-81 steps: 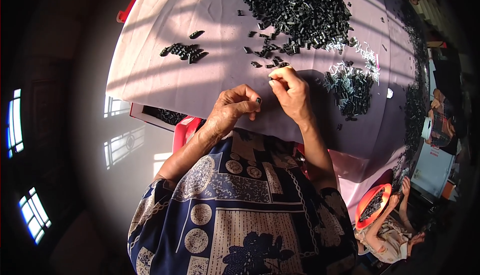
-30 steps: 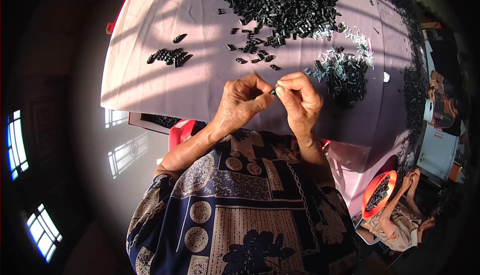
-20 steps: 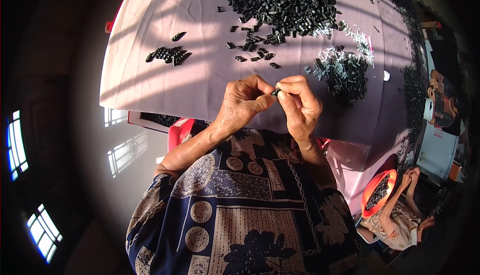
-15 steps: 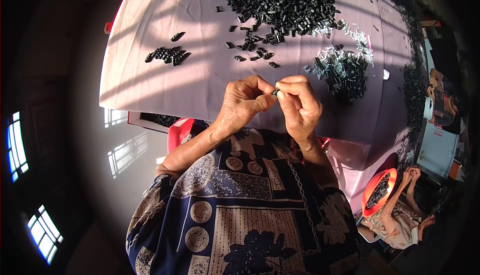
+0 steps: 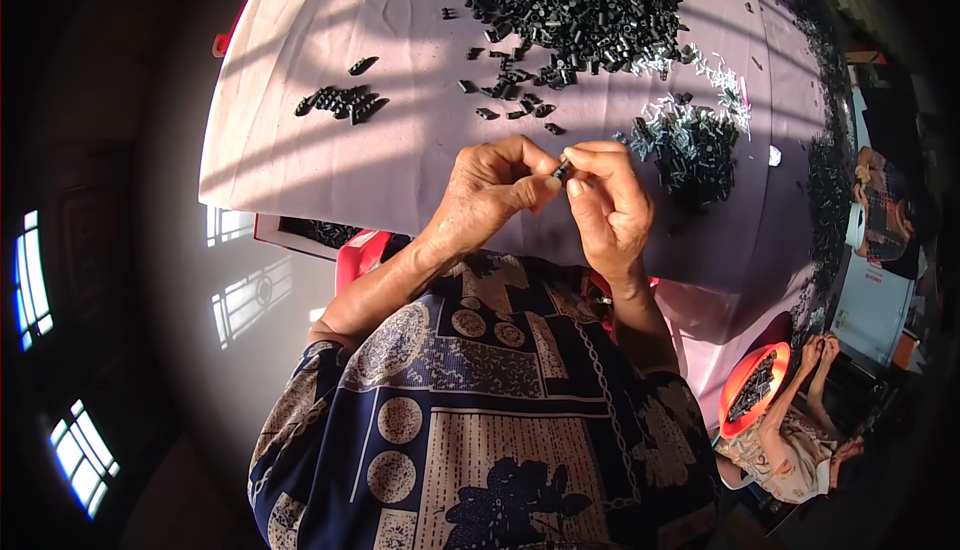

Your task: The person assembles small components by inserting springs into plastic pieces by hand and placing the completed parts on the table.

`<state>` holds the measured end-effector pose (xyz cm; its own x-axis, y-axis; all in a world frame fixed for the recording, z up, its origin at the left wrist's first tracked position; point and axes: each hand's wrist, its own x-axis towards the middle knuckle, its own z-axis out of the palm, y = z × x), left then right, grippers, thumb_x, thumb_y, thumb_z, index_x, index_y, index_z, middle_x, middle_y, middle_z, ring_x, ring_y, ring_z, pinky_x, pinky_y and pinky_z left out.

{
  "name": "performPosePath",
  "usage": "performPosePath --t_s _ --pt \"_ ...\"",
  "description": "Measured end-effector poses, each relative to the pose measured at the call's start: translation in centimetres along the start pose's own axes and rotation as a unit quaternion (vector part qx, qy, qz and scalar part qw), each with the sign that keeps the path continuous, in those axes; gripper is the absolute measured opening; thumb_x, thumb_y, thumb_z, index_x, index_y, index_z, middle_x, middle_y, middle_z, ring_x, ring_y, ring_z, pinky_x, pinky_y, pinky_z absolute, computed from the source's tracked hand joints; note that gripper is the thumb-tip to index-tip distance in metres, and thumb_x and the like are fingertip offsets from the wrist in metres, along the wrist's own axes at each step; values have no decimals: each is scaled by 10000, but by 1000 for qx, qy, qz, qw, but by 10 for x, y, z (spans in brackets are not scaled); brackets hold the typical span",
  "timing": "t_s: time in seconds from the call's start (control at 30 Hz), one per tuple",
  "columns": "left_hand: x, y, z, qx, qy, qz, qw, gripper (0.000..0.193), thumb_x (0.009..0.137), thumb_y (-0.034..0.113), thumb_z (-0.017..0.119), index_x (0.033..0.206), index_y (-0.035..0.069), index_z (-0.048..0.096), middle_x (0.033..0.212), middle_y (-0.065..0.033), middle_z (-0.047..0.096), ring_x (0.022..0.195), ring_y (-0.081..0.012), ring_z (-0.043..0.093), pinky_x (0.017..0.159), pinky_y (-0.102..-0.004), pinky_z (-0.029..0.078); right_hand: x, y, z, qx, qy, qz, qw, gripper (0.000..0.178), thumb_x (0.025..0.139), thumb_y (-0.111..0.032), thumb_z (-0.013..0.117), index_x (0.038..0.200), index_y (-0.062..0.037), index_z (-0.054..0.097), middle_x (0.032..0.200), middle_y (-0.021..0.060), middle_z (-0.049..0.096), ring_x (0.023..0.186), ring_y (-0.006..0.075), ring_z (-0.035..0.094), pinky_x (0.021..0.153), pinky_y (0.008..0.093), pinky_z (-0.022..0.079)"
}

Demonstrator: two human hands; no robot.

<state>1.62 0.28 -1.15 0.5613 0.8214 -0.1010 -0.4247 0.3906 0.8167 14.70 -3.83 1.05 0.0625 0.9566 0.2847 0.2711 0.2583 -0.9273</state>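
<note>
Close together over the near part of the table, my left hand (image 5: 485,195) and my right hand (image 5: 612,208) pinch a small black cylindrical part (image 5: 561,170) between thumbs and forefingers. The fingertips cover much of it. Beyond them lies a big heap of small black tubular parts (image 5: 570,5), with loose black pieces (image 5: 512,82) scattered on its near side. Right of my right hand is a pile of small thin dark and silvery pins (image 5: 695,150). A small cluster of black pieces (image 5: 342,103) lies to the left, with a single black piece (image 5: 363,65) just beyond it.
Pale pink cloth (image 5: 300,170) covers the table. Under its left edge stands an open box (image 5: 320,233) of dark parts, beside a red chair (image 5: 362,253). More dark parts (image 5: 828,170) line the right. At lower right, a person (image 5: 785,445) sits by an orange basin (image 5: 735,420); another person's arms (image 5: 885,205) show farther right.
My right hand has shifted slightly right, and more of the small black part now shows between my fingertips. The view has moved a little.
</note>
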Motion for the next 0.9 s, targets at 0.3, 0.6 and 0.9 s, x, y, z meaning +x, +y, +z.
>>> performPosePath --t_s 0.3,0.6,0.9 --pt "0 7 -5 -93 1 -50 994 86 668 8 566 743 -22 539 666 -44 532 547 -101 467 524 -214 388 7 -8 5 -92 -16 -69 993 353 594 -22 595 923 -3 468 851 100 481 630 149 479 572 240 411" --pt "-3 6 -8 -42 4 -44 998 47 661 8 552 703 -12 543 620 -40 535 535 -89 466 515 -208 382 2 -7 11 -140 -22 -85 986 405 558 26 621 921 -15 445 844 90 465 624 160 474 551 239 415" --pt "-7 3 -14 11 -11 -73 997 54 657 21 556 695 -17 548 619 -46 541 572 -87 483 531 -209 384 -7 -3 11 -184 -44 -124 974 399 536 12 638 882 -23 443 776 84 473 585 170 470 470 240 403"
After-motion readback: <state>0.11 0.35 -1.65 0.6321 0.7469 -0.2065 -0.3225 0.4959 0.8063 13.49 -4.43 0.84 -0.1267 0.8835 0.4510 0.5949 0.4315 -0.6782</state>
